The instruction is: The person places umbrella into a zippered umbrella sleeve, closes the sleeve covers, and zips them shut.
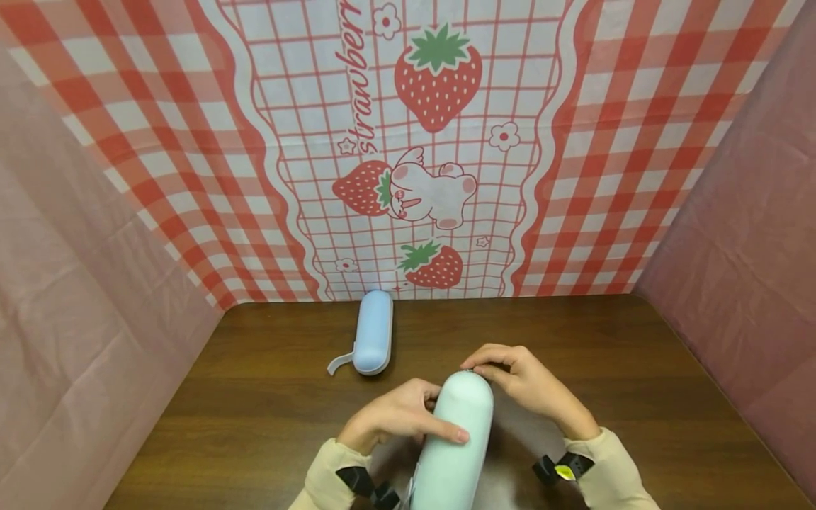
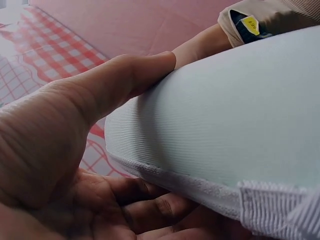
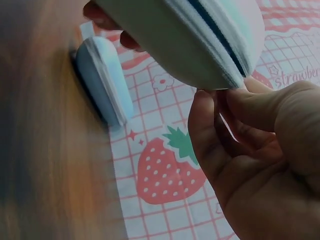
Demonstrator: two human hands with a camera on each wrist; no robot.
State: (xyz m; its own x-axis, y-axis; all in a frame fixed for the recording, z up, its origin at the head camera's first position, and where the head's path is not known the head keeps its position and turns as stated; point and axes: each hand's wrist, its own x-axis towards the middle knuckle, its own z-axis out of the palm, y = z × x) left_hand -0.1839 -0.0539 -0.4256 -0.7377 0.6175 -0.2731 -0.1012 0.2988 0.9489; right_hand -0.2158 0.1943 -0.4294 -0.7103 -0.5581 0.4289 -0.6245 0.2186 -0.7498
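A mint green zippered case (image 1: 454, 471), long with rounded ends, is tilted up over the near part of the table. My left hand (image 1: 403, 414) grips it from the left, thumb across the top face and fingers underneath. At its far end my right hand (image 1: 525, 382) pinches the zipper pull between thumb and fingertips, which mostly hide the pull. A dark slit shows along the zipper (image 3: 215, 52) in the right wrist view, running down to the pinching fingertips. In the left wrist view, a ribbed fabric strap (image 2: 270, 202) sits along the case's seam.
A smaller light blue case (image 1: 374, 333) with a pale strap lies toward the back of the brown wooden table (image 1: 255, 397). Behind the table rises a strawberry-print cloth (image 1: 433, 177); pink cloth walls (image 1: 733, 212) close off both sides.
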